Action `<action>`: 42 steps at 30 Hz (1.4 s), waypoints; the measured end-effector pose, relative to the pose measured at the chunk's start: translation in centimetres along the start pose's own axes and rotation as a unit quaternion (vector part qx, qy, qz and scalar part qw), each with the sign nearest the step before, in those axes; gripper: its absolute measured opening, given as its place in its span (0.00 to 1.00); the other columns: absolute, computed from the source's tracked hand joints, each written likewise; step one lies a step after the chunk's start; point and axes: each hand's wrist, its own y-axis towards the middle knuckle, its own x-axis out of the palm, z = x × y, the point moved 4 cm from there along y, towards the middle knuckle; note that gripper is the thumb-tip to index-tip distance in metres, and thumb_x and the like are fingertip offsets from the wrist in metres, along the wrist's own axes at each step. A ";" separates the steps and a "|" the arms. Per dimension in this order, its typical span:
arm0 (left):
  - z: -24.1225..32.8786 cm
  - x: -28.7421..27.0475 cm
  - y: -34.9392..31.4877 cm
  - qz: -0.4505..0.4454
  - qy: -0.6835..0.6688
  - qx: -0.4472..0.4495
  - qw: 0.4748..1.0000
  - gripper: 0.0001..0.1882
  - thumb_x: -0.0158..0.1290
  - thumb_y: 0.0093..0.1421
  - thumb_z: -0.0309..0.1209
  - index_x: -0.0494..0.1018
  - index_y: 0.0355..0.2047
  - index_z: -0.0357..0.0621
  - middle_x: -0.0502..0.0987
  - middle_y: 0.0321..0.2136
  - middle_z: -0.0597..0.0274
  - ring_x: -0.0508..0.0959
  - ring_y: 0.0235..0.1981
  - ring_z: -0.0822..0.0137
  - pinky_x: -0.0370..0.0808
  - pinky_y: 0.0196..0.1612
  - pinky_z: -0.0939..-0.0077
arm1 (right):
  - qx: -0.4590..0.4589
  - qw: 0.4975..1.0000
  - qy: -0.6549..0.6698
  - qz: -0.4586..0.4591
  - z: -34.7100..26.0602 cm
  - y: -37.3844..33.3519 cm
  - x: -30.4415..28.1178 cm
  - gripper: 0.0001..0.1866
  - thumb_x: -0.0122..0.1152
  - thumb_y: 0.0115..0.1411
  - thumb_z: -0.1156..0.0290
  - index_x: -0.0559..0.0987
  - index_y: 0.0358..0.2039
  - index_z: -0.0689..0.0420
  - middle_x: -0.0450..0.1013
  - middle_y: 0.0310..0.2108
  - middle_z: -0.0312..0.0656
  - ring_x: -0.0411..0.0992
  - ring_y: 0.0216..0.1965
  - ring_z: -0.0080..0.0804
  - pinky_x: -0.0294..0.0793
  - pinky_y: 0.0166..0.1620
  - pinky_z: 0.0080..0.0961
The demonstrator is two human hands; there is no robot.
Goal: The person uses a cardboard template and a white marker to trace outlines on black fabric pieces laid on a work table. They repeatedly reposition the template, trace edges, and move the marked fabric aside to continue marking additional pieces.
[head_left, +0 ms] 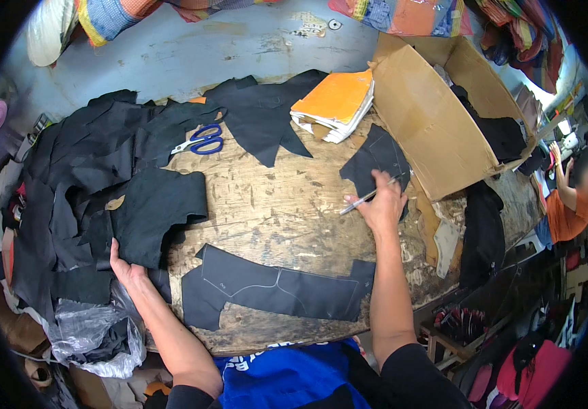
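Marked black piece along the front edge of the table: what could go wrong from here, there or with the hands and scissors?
Its right end lies close to the right forearm, so the marked black piece might get nudged. The silver pen in the right hand could leave a stray mark. The blue-handled scissors lie by the black heap; shifting it might knock them.

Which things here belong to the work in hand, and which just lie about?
Seem to belong: silver pen in the right hand; dark piece beneath it; black sheet at the left hand; marked dark strip.

Seem just lying about: blue-handled scissors; orange-covered paper stack; cardboard box; plastic bag.
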 end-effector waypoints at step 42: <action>-1.7 1.4 -0.7 0.024 0.027 -0.030 0.999 0.25 0.61 0.51 0.35 0.71 0.48 0.36 0.72 0.50 0.52 0.71 0.52 0.52 0.62 0.60 0.55 | -0.084 0.995 0.020 0.051 4.4 2.0 1.1 0.13 0.58 0.56 0.71 0.76 0.42 0.57 0.75 0.36 0.53 0.70 0.44 0.52 0.61 0.52 0.45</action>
